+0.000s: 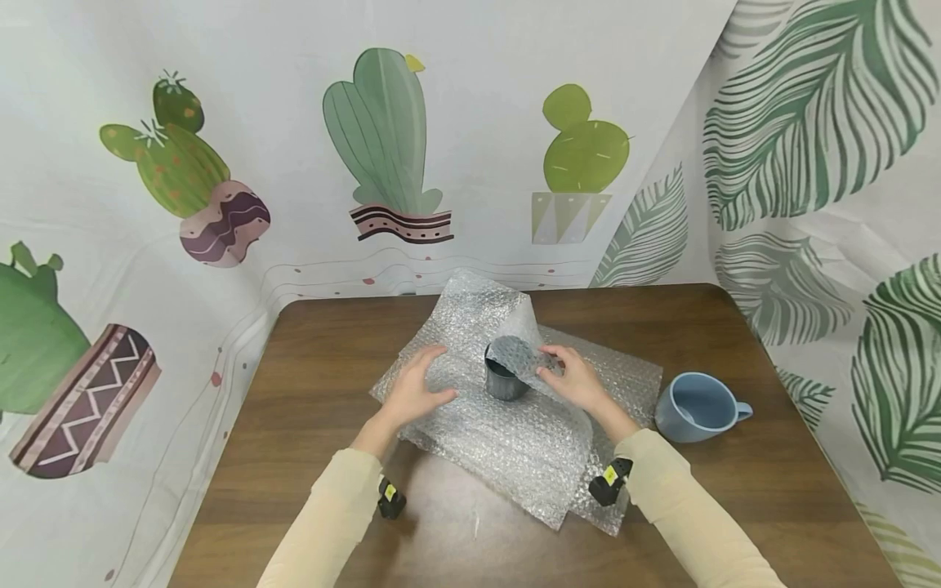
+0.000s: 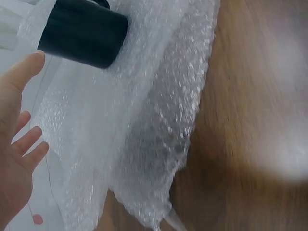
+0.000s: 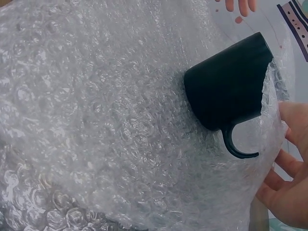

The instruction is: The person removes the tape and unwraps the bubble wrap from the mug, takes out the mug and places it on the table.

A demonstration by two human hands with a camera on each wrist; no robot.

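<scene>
A dark mug (image 1: 504,382) stands upright on a sheet of bubble wrap (image 1: 507,457) in the head view. One corner of the wrap is folded over its rim. My right hand (image 1: 577,377) pinches that folded corner between thumb and fingers, just right of the mug. In the right wrist view the mug's handle (image 3: 236,147) shows, close to the raised wrap. On the other side my left hand (image 1: 413,390) is spread, thumb and fingers apart, holding nothing. From the left wrist the dark mug (image 2: 84,33) appears just beyond the thumb tip.
A blue mug (image 1: 698,408) stands on the wooden table (image 1: 316,425) to the right, close to the wrap. A second bubble wrap layer (image 1: 625,359) sticks out beneath the first. Behind the table hangs a cloth (image 1: 485,147) printed with cacti and leaves.
</scene>
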